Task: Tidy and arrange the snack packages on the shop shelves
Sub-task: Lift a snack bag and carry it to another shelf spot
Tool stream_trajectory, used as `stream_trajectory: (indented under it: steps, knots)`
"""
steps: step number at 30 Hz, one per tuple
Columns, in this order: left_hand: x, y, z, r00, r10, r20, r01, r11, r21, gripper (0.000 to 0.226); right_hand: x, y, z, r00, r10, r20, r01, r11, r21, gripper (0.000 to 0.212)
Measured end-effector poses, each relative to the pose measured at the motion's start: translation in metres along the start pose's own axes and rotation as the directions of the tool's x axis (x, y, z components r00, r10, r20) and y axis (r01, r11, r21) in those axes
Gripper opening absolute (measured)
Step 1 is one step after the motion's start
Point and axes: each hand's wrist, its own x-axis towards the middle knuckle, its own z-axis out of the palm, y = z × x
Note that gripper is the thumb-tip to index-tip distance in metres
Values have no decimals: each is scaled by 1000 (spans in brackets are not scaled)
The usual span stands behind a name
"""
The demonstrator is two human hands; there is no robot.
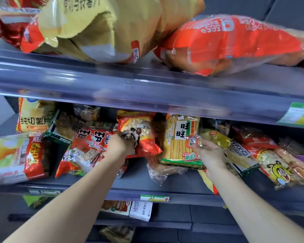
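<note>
Left hand (118,143) grips red bag (139,130); right hand (209,152) pinches yellow pack (180,141), its length upright.

- Upper shelf (147,79), grey: a yellow crisp bag (102,28) and an orange bag (235,42) are laid side by side; red bags (16,30) are piled at left.
- Middle shelf (174,183): a red puff bag (139,132), a yellow cracker pack (181,141) and further packets are heaped, overlapping.
- Lower shelf (172,214): a white box (141,210) is stood.

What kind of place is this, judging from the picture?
Most likely a shop's snack aisle: tiered grey shelves packed with snack bags, with price labels on the shelf edges.
</note>
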Motion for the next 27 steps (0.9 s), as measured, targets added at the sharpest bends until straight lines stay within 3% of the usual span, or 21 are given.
stream_trajectory:
  steps: [3, 6, 9, 15, 18, 21, 24, 27]
  knots:
    - [1, -3, -12, 992, 59, -111, -75, 986, -150, 40, 1, -3, 4, 999, 9, 39, -9, 1000, 14, 44]
    - [-4, -2, -24, 983, 112, -147, -143, 966, -217, 57, -2, -4, 16, 995, 26, 98, -27, 1000, 13, 43]
    - [-15, 5, -33, 975, 131, -182, -185, 928, -324, 58, -1, 1, 30, 989, 38, 142, -35, 999, -21, 40]
    - [-35, 10, -35, 963, 190, -191, -249, 897, -365, 65, 3, 10, 35, 992, 49, 118, -29, 986, -164, 40]
    - [-46, 10, -31, 963, 202, -181, -255, 902, -349, 57, 1, 10, 36, 995, -24, 92, 43, 979, -201, 39]
    - [-55, 16, -26, 963, 218, -156, -259, 907, -333, 27, -7, -3, 34, 983, -171, 59, 179, 972, -155, 31]
    - [-67, 27, -18, 960, 251, -124, -278, 902, -331, 21, -22, -25, 29, 940, -158, 301, 139, 987, 85, 37]
    - [-80, 33, -10, 966, 237, -107, -260, 896, -359, 18, -33, -38, 24, 827, -83, 557, 67, 997, 50, 72]
